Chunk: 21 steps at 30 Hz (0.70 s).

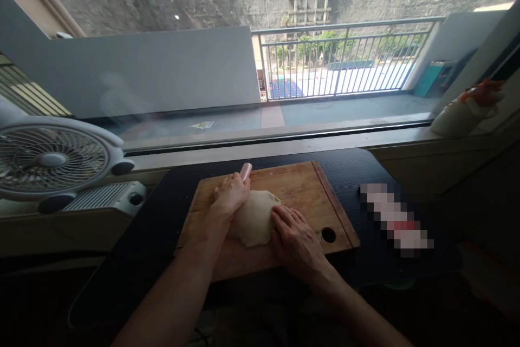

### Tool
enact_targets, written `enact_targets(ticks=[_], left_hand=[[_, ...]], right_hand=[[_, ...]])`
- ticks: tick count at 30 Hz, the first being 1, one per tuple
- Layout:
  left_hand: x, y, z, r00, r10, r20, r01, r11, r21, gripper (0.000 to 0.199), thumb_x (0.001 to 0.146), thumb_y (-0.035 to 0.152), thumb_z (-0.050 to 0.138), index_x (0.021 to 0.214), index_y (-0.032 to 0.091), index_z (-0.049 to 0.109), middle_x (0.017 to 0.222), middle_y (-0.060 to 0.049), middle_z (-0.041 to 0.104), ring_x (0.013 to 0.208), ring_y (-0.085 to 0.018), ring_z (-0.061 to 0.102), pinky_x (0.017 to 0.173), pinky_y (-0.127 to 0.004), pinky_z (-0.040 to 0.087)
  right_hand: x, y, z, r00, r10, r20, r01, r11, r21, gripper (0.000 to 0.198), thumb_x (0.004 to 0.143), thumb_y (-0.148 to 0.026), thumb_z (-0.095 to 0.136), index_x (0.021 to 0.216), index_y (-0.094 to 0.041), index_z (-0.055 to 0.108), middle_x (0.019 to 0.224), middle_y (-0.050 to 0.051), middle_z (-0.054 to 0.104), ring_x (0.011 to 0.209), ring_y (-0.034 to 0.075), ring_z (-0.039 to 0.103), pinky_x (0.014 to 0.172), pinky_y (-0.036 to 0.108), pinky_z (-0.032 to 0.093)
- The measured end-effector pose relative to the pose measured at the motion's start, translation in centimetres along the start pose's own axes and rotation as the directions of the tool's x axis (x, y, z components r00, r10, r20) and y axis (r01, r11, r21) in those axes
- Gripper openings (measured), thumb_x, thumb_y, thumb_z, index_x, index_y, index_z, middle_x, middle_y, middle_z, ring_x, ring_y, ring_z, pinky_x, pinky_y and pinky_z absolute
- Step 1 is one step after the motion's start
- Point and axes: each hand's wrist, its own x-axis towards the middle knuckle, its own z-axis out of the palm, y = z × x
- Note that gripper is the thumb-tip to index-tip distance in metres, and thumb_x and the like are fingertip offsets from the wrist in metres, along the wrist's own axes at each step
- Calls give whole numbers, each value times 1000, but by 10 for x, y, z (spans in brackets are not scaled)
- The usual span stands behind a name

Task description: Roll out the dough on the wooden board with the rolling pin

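A flat, rounded sheet of pale dough (pixel 255 220) lies on a wooden cutting board (pixel 300 184). My left hand (pixel 231 195) is at the dough's upper left, closed around a rolling pin (pixel 246 170) whose pinkish end sticks out beyond the fingers. The rest of the pin is hidden under that hand. At the right edge of the dough, my right hand (pixel 293 232) has its fingers close together and bent over the rim, with the thumb mostly hidden. One small fold shows along the dough's upper right edge.
The board rests on a dark table (pixel 341 165) below a window. On the left stands a white fan (pixel 52 160). A blurred-out object (pixel 394 217) lies right of the board, which has a round hole (pixel 329 235). A pale container (pixel 459 118) sits on the sill.
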Motion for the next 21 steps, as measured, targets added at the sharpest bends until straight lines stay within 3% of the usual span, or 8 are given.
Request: enact_targets(ticks=[4, 8, 11, 14, 17, 19, 21], left_hand=[[-1, -6, -8, 999, 53, 2, -53, 997, -59, 36, 89, 35, 35, 116, 15, 49, 109, -12, 62, 99, -21, 59, 85, -32, 43], [-45, -17, -5, 976, 215, -15, -216, 970, -108, 36, 88, 33, 35, 120, 20, 47, 114, -7, 61, 102, -20, 58, 87, -31, 43], [-74, -21, 8, 958, 272, -86, -276, 960, -42, 43, 89, 33, 32, 129, 19, 41, 131, -8, 50, 119, -20, 46, 100, -35, 35], [-66, -20, 17, 977, 136, -164, -129, 990, 55, 53, 90, 40, 28, 134, 13, 34, 141, -12, 38, 131, -24, 31, 107, -45, 23], [-25, -20, 10, 993, -50, -104, 57, 996, 63, 54, 91, 46, 18, 124, 16, 48, 136, -12, 44, 128, -27, 34, 103, -53, 25], [-4, -21, 4, 994, -85, -66, 89, 995, 51, 55, 91, 46, 15, 116, 19, 56, 131, -12, 50, 124, -29, 40, 98, -57, 29], [-5, -19, 3, 996, -58, -63, 61, 997, 43, 52, 91, 44, 17, 117, 21, 55, 133, -10, 49, 127, -27, 37, 100, -56, 28]], right_hand=[[1, -1, -2, 1000, 3, -1, -3, 1000, 11, 40, 85, -19, 42, 124, -14, 48, 133, 8, 45, 123, 20, 38, 108, 37, 26], [1, 0, -2, 1000, -5, -7, 5, 1000, 13, 40, 85, -20, 43, 125, -14, 48, 133, 8, 46, 124, 20, 38, 108, 37, 27], [1, 1, 0, 1000, -2, -19, 2, 1000, 5, 41, 85, -20, 44, 126, -15, 48, 132, 8, 47, 123, 20, 40, 107, 38, 28], [0, 1, 1, 999, -15, -32, 14, 1000, -9, 41, 84, -20, 45, 124, -16, 49, 131, 8, 48, 121, 19, 42, 106, 38, 31], [0, 0, 1, 999, -22, -36, 21, 999, -25, 41, 84, -18, 45, 124, -17, 50, 131, 7, 48, 121, 19, 42, 106, 37, 31], [1, -1, 1, 999, -19, -29, 18, 999, -34, 41, 83, -16, 44, 124, -17, 50, 131, 6, 48, 121, 19, 42, 106, 37, 31], [1, -2, 1, 999, -14, -30, 13, 999, -39, 41, 83, -16, 45, 123, -17, 51, 130, 6, 49, 121, 19, 43, 106, 38, 32]])
